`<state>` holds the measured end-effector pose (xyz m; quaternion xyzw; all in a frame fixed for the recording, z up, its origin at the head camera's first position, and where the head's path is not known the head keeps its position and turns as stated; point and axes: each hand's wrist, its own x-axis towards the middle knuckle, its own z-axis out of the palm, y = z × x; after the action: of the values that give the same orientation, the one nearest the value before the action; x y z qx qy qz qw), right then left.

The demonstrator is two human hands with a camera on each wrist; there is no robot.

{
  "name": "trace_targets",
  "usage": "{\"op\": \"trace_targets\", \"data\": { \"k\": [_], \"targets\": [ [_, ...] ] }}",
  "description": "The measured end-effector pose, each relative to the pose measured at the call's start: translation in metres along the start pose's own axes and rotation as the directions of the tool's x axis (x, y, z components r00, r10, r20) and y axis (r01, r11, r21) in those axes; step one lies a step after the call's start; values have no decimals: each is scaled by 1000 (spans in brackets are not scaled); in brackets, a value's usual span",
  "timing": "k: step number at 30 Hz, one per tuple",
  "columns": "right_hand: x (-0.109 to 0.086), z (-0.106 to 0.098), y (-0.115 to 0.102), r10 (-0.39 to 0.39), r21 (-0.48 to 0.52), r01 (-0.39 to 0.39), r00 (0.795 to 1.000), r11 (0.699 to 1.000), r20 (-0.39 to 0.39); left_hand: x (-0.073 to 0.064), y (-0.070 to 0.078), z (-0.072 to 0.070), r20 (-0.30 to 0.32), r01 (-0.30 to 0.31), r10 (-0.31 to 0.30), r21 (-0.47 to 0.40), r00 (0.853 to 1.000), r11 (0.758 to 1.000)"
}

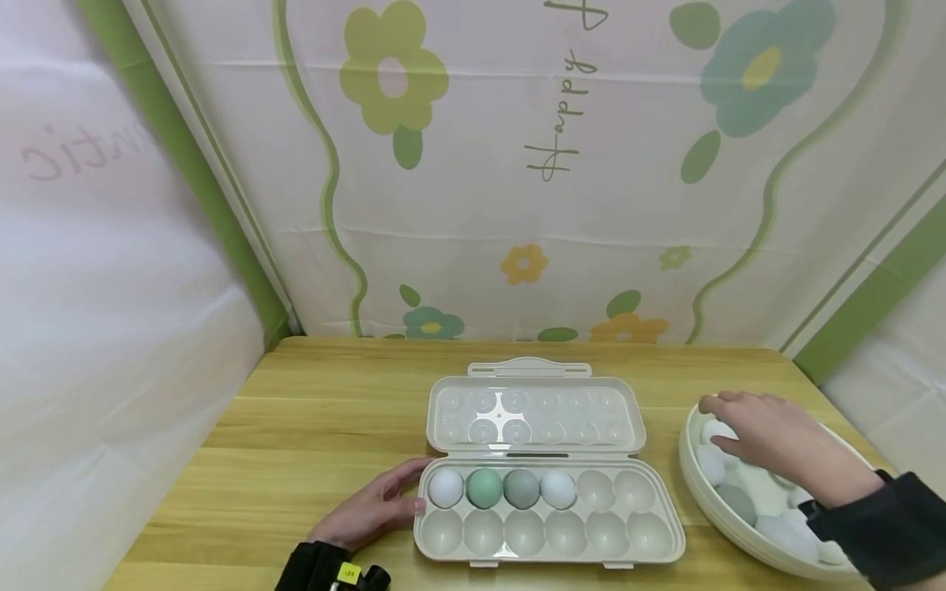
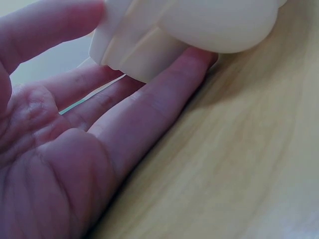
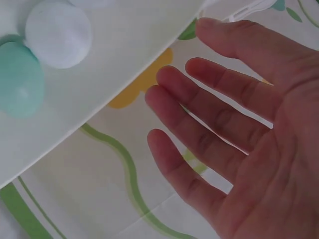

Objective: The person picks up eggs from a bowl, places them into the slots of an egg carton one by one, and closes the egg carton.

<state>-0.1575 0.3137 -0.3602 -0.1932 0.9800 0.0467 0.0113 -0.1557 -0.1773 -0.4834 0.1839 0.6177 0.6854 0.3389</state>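
A pale plastic egg box lies with its lid folded back. In its back row, from the left, sit a white egg, a green egg, a grey-green egg and another white egg. My left hand grips the box's left end, its thumb at the near side and fingers reaching under it in the left wrist view. Over a round bowl of eggs, my right hand has its fingers spread, holding nothing. A mint egg shows beside the bowl's white egg.
The wooden table carries the box in front and the bowl at the right. A white curtain with printed flowers hangs behind the table's back edge, with more cloth at both sides.
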Motion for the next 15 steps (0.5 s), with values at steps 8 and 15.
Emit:
{"op": "trace_targets", "data": {
  "k": [8, 15],
  "targets": [
    [0, 14, 10, 22, -16, -22, 1000, 1000, 10, 1, -2, -1, 1, -5, 5, 0, 1000, 1000],
    [3, 24, 16, 60, 7, -60, 998, 998, -21, 1, -2, -1, -2, -5, 5, -1, 1000, 1000]
  ]
}}
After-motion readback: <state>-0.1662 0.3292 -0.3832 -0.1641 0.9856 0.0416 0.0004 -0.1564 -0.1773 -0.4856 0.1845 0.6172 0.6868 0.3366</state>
